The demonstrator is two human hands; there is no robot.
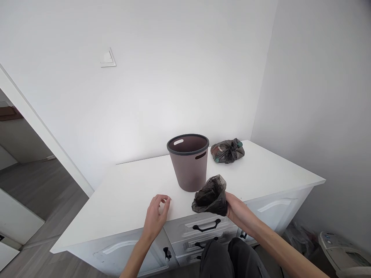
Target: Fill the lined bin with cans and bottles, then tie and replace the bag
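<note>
My right hand point(236, 210) grips a thin black trash bag point(210, 197) from its right side. The bag's mouth gapes upward over the cabinet's front edge, and some of my fingers are hidden behind it. To the left, my left hand point(156, 214) is just over the white top with its fingers curled. Thumb and index tips come together, leaving a small loop, and nothing shows in them. Behind both hands a mauve trash can point(189, 170) with a dark rim and cut-out handles stands upright, no liner visible inside it.
A knotted, filled black trash bag point(228, 151) lies right of the can on the white cabinet top point(130, 193). Black drawer handles point(206, 226) jut out below the front edge. A light-coloured appliance point(344, 255) stands at lower right. Walls rise behind and to the right.
</note>
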